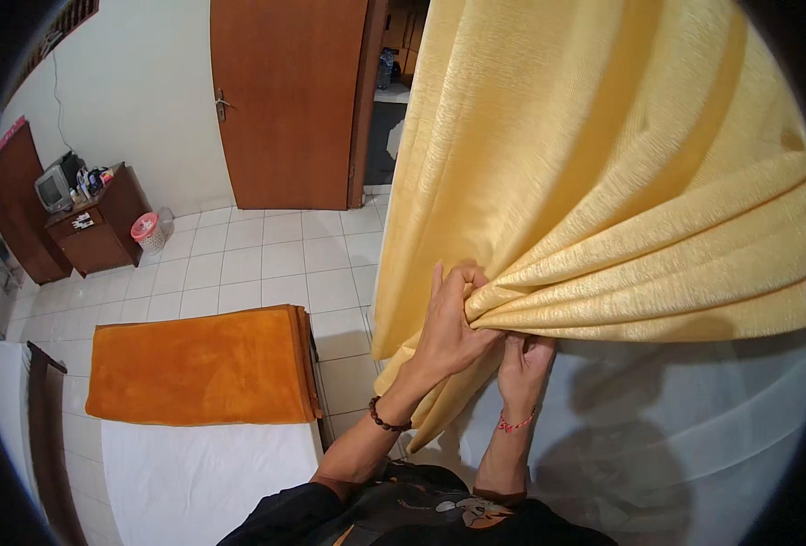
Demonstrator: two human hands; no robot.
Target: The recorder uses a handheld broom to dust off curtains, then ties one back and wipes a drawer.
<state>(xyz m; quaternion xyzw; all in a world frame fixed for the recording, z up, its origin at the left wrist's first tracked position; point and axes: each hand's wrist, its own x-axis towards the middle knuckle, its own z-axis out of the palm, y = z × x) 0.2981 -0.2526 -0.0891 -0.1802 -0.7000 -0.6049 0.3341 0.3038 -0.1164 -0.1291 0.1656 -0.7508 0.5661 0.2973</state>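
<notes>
Two hands: close together just below and right of the frame's middle, both at the gathered yellow curtain.
Left hand (453, 323): thumb and fingers clamped on the bunched folds; its wrist wore a dark bead bracelet (390, 417).
Right hand (523, 355): just beside and below the left, touching the underside of the bunch; its fingertips were partly hidden, so I could not tell whether they were closed on the cloth.
Yellow curtain (494, 118): filled the upper right, its folds fanning from the hands toward the right edge, a loose tail hanging below the left hand.
Pale fabric (712, 419): lower right, below the curtain, crossed by dark shadows.
Bed (207, 482): lower left, covered in white, with a folded orange blanket (198, 364) across its far end.
Door (289, 100): brown, top of the frame, left of the curtain, beside a doorway.
Cabinet (102, 246): upper left, brown, bearing a small television (54, 189); a pink-and-white bin (148, 232) stood just beside it.
Floor (257, 264): white tiles, left of the curtain.
</notes>
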